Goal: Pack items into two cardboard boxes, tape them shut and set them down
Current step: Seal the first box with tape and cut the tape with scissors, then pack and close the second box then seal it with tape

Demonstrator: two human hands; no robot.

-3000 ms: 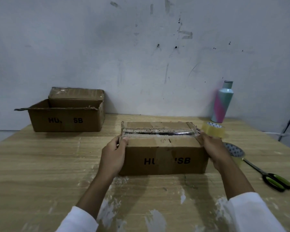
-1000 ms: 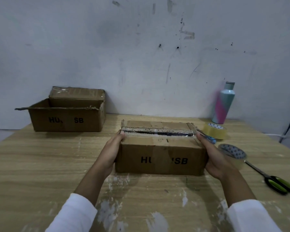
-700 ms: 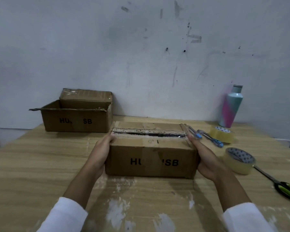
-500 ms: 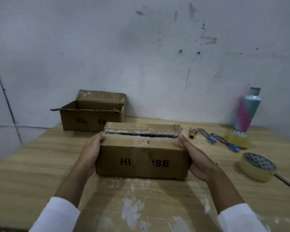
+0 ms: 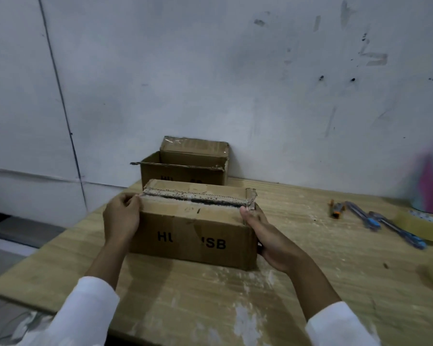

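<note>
A closed cardboard box [image 5: 193,233] with a taped top seam sits near the table's left front part, printed letters facing me. My left hand [image 5: 120,219] grips its left end, fingers curled at the top corner. My right hand [image 5: 265,233] presses flat against its right end, thumb up by the tape tail. Behind it, against the wall, stands a second cardboard box [image 5: 185,166] with its flaps open; its inside is hidden.
The wooden table [image 5: 310,258] ends close to the left of the held box. On the right lie a small orange cutter [image 5: 335,211], two blue pens [image 5: 375,222], two tape rolls [image 5: 420,224], and a blurred pink and teal bottle [image 5: 431,183].
Held in both hands, the taped box has moved left across the table, now in front of the open box. The view has swung left; the scissors are out of frame.
</note>
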